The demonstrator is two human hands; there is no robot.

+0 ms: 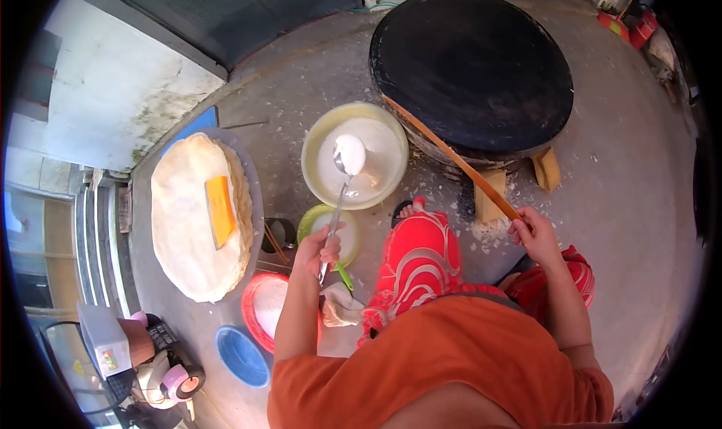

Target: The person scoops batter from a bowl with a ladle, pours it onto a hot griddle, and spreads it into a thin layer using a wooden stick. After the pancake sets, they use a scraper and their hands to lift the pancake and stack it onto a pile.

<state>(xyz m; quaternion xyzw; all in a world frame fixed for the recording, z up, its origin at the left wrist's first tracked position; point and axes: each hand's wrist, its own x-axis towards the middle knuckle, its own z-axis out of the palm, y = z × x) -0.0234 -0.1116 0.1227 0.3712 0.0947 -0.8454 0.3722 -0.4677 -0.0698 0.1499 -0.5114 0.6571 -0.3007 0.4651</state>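
Note:
My left hand [319, 250] is closed around the long handle of a metal ladle [342, 203]. The ladle's bowl, full of white batter [350, 152], is over a wide cream-coloured basin [310, 162] that also holds white batter. In my right hand [532, 232] is the near end of a long, thin wooden strip [459, 162]. The strip slants up and left along the near edge of a big round black griddle [470, 68], its far end close to the basin. The griddle's dark surface is bare.
To the left, a tall stack of thin flatbreads [188, 218] carries a yellow scraper [220, 211]. Nearer me are a green bowl [307, 222], a red basin [252, 297] of white powder and a blue basin [242, 357]. Wooden blocks [547, 169] poke out beneath the griddle.

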